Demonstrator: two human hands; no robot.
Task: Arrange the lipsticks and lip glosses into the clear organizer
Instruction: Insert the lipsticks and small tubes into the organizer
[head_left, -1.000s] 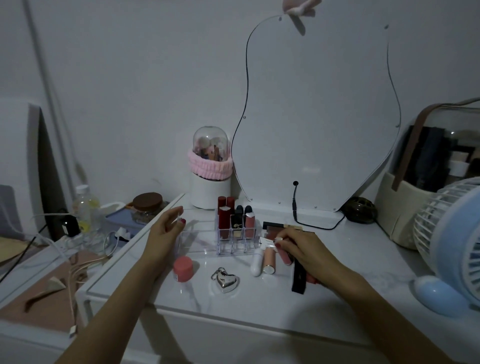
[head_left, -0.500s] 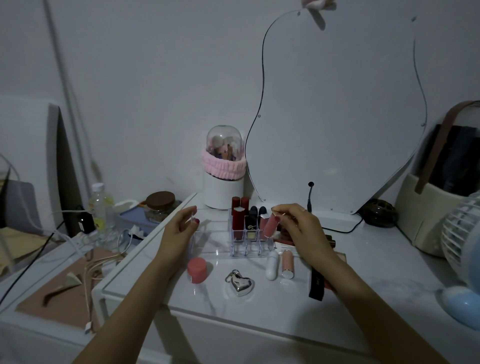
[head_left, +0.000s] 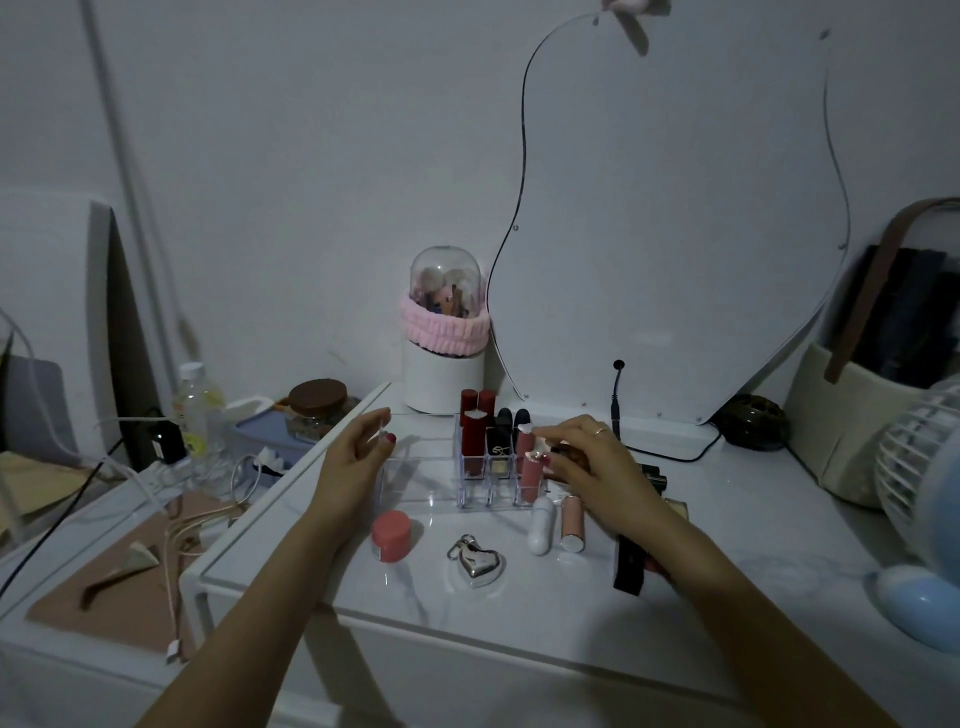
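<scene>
The right hand (head_left: 592, 462) had lowered the pink lipstick (head_left: 531, 479) into the clear organizer (head_left: 470, 480), fingers still pinching its top. The left hand (head_left: 353, 457) stayed curled around the organizer's left end.

Dusty-pink lipstick (head_left: 531, 480), clear organizer (head_left: 415, 475), silver heart keychain (head_left: 480, 564).

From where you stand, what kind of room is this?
Probably a bedroom dressing table: a curvy mirror leans on the wall, lipsticks stand in a clear organizer, and a domed brush holder sits behind.
</scene>
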